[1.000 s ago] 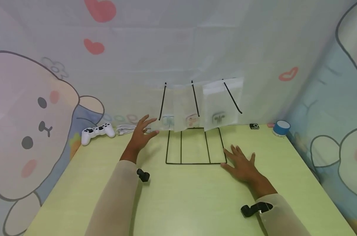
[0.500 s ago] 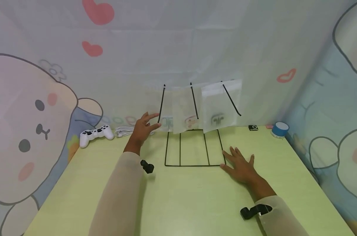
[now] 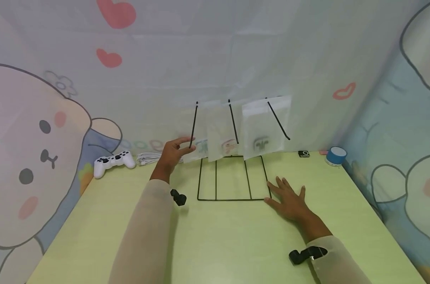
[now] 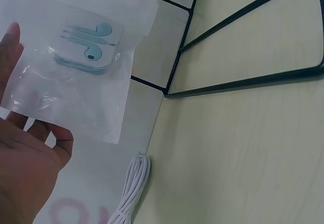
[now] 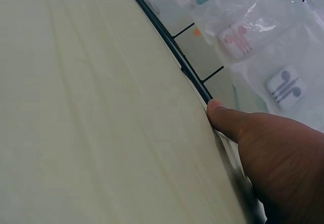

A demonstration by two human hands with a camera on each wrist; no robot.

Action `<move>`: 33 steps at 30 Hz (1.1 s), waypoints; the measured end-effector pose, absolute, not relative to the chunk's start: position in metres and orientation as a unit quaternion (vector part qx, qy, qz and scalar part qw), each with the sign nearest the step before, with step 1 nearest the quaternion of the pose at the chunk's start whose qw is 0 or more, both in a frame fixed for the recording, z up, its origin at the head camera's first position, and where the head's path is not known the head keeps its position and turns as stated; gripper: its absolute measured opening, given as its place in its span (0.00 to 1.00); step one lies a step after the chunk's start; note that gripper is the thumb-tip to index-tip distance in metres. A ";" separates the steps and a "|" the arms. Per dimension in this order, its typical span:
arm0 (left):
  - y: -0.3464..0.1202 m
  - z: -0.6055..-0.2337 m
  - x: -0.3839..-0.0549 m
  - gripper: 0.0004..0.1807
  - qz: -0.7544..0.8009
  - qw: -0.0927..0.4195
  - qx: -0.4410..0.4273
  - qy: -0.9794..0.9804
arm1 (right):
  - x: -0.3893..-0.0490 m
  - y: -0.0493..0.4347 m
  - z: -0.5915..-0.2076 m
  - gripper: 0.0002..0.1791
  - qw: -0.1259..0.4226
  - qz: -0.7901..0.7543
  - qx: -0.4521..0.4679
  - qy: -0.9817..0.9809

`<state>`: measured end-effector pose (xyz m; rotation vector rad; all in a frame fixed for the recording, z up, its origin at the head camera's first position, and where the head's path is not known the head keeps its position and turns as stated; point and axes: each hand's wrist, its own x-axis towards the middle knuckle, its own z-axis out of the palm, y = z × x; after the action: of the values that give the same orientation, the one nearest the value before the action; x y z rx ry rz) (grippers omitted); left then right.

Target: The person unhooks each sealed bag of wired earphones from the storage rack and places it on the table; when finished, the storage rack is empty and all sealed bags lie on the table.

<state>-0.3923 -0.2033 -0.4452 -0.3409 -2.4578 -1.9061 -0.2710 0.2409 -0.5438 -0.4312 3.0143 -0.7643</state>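
In the head view, a black wire display rack (image 3: 232,200) stands on the table with three hooks holding see-through plastic bags. My left hand (image 3: 171,156) is at the left bag (image 3: 190,157), its thumb and fingers pinching the edge beside the hook. The left wrist view shows a square case with light-blue earphones (image 4: 88,41) inside this bag. My right hand (image 3: 288,199) lies with spread fingers at the rack base's front right corner; its thumb (image 5: 223,115) presses the wire. The middle bag (image 3: 218,134) contains pink earphones, the right bag (image 3: 264,126) grey ones.
A white game controller (image 3: 114,162) and a bundled white cable (image 3: 149,158) lie at the back left. To the back right are a small black square device (image 3: 303,154), a pink item (image 3: 323,152) and a blue-and-white round container (image 3: 336,156). A printed cloth wall (image 3: 158,67) stands behind.
My left hand has moved right and up to the left bag, whose lower edge now swings out to the left. The right hand stays at the rack's corner.
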 end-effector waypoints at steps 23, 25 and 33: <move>-0.231 -0.424 -0.374 0.35 -0.519 0.016 -0.162 -0.839 | -0.270 0.240 -0.546 0.41 -0.004 -0.249 -0.139 0.958; -0.232 -0.421 -0.371 0.35 -0.520 0.020 -0.160 -0.839 | -0.269 0.239 -0.544 0.41 -0.005 -0.253 -0.140 0.957; -0.233 -0.411 -0.354 0.36 -0.496 0.063 -0.154 -0.852 | -0.270 0.239 -0.544 0.42 0.001 -0.250 -0.139 0.958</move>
<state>-0.3541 -0.2332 -0.4109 -0.4655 -2.5746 -1.4985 -0.2701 0.2385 -0.5444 -0.4361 3.0081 -0.7848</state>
